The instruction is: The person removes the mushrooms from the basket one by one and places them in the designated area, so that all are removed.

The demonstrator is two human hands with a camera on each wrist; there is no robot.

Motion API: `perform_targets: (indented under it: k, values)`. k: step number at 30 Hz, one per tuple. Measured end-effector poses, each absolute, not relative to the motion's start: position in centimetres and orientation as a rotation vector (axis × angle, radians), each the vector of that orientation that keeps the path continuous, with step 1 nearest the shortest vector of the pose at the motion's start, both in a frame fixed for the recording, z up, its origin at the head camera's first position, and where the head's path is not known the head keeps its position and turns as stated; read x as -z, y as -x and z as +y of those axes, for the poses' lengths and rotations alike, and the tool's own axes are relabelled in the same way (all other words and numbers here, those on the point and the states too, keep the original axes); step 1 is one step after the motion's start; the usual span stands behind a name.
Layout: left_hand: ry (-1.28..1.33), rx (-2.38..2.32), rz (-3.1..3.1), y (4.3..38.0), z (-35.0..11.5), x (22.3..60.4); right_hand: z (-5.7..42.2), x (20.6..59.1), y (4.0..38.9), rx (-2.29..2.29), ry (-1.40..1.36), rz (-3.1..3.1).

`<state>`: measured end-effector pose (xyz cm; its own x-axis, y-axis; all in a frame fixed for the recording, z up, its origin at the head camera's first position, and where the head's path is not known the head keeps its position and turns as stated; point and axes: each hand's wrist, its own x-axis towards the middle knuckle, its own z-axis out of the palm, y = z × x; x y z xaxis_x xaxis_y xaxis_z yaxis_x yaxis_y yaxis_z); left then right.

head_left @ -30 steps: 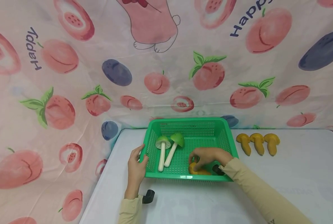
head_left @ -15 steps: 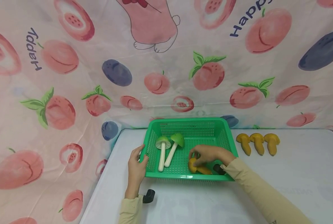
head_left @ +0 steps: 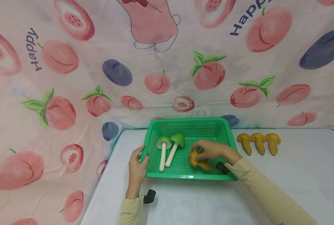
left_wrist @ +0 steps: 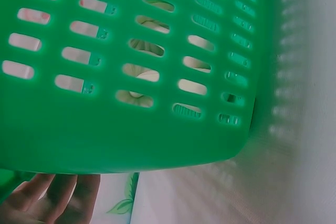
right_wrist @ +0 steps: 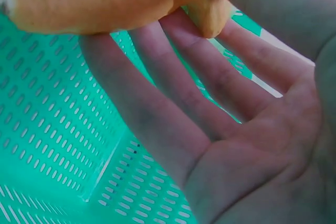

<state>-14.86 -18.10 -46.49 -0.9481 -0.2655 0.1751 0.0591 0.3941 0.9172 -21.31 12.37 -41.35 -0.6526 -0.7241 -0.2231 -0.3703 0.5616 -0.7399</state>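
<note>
In the head view my right hand (head_left: 210, 150) pinches a yellow toy mushroom (head_left: 204, 165) by its cap, inside the green basket (head_left: 167, 177). The right wrist view shows the thumb and fingers around the orange-yellow mushroom (right_wrist: 94, 1), its stem pointing left. My left hand (head_left: 137, 167) grips the basket's left rim; in the left wrist view its fingers (left_wrist: 60, 198) wrap the edge beside the slotted wall (left_wrist: 105, 124). Two mushrooms with green caps and long white stems lie at the basket's left, the left one (head_left: 162, 156) and the right one (head_left: 173, 151).
Three yellow mushrooms lie in a row on the white table right of the basket, the middle one (head_left: 259, 144) between its two neighbours. A fruit-print cloth (head_left: 167, 62) hangs behind and to the left. Black wrist cameras (head_left: 149, 196) sit at both sleeves.
My right hand has lifted the yellow mushroom slightly up and away from the basket's near wall, so more of its stem shows. The left hand stays at the rim.
</note>
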Motion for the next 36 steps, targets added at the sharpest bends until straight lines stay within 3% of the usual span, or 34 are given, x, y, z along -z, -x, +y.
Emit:
perform_targets:
  k: [36]
  values:
    - [-0.166, 1.564, -2.366, 14.9, -18.1, 46.5, 17.9, 38.4, 19.5, 0.998, 0.909, 2.573]
